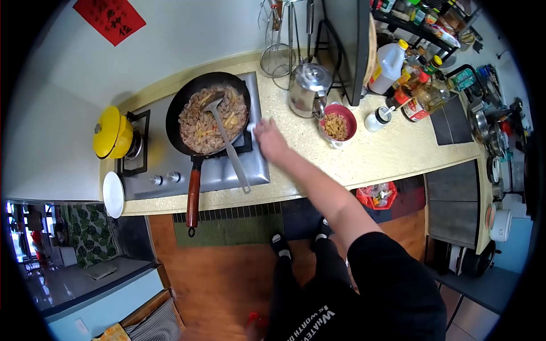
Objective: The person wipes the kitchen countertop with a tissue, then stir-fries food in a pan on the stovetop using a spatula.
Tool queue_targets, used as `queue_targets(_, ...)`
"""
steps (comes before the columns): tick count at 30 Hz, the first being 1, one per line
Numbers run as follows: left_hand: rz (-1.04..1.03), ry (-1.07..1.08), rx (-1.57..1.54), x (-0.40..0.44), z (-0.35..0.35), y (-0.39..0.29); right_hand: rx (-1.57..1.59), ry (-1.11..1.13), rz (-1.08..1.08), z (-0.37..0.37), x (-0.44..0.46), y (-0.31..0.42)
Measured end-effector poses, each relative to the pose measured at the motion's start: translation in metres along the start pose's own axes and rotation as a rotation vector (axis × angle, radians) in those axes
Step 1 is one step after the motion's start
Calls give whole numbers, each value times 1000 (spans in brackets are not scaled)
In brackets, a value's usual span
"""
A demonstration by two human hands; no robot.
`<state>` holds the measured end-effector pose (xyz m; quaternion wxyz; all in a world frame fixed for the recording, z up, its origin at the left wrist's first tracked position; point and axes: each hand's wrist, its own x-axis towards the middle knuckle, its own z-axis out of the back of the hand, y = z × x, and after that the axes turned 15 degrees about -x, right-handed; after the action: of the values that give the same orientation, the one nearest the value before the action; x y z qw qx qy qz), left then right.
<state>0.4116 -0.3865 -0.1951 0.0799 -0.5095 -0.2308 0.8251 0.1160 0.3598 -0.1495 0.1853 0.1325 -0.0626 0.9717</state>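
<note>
My right hand (270, 141) is over the counter's edge beside the stove, just right of the wok (169, 122). Its fingers are closed around a small white thing (251, 128), too blurred to name. Sliced meat (196, 128) with yellowish strips fills the wok. A metal spatula (224, 135) rests in it, its handle leaning over the rim toward me. The wok's wooden handle (194, 193) points at me. At the bottom edge, a blurred shape that may be my left hand (250, 331) is near a red thing (258, 319); its fingers cannot be made out.
Left on the stove (170, 162) sits a yellow pot (112, 133), with a white plate (113, 195) nearby. To the right stand a metal pitcher (310, 91), a red bowl (347, 112) of brown bits, a jar (377, 120) and several bottles (389, 67). A red-rimmed bin (376, 196) is below.
</note>
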Motion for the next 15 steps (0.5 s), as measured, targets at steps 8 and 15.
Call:
queue_targets(8, -221, -231, 110, 17, 63, -77, -6, 409, 107, 108, -163, 69)
queue_targets(15, -94, -65, 93, 31, 89, -106, 137, 509, -314, 138, -208, -27)
